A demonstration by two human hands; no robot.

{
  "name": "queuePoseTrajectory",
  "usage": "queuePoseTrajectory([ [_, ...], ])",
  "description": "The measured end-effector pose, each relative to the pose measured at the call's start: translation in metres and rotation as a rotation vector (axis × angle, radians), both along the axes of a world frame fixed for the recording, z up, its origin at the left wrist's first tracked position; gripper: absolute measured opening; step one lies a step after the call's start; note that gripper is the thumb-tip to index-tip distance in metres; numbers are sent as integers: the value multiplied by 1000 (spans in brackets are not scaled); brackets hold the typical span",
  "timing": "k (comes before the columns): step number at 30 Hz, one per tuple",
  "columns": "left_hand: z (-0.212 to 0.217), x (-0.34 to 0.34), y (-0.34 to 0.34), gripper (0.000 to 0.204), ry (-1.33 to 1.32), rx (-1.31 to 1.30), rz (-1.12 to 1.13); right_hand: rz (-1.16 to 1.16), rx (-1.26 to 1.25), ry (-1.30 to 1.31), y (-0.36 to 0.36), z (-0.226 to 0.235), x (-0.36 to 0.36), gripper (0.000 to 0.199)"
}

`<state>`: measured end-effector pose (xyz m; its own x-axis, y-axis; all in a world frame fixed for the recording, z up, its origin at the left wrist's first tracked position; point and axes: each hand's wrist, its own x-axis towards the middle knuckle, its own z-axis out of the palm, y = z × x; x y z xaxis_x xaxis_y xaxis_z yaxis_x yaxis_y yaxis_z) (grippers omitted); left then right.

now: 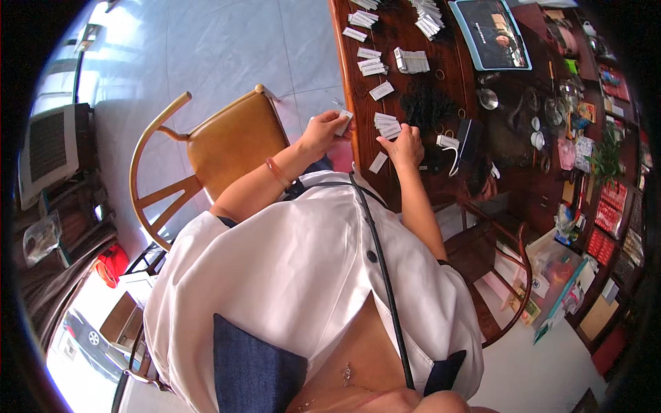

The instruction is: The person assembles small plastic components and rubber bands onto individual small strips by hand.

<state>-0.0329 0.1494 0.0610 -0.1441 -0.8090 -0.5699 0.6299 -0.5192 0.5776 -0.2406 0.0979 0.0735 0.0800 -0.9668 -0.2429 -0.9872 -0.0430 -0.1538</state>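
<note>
Floor (227, 48) borders table edge (348, 89); left hand (321, 135) pinches card (345, 122), half-open right hand (407, 146) touches cards (386, 122).

I've got shiny pale floor tiles (227, 48) at 11 o'clock, tan-seated wooden chair (237, 141) at 10, crammed dark shelves (587, 230) at 3, super bright light (62, 368) at 8.

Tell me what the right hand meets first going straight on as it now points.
The right hand would meet the fanned white cards first; it seems to touch them, though depth is unclear.
</note>
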Motion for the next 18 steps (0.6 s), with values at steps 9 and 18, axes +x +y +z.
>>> queuePoseTrajectory([
  [9,-3,-2,-3,22,-16,35,-16,-24,-24,-47,-2,-7,0,55],
  [18,-7,-2,-5,21,-32,0,-70,-125,-1,-713,-10,-45,-32,29],
])
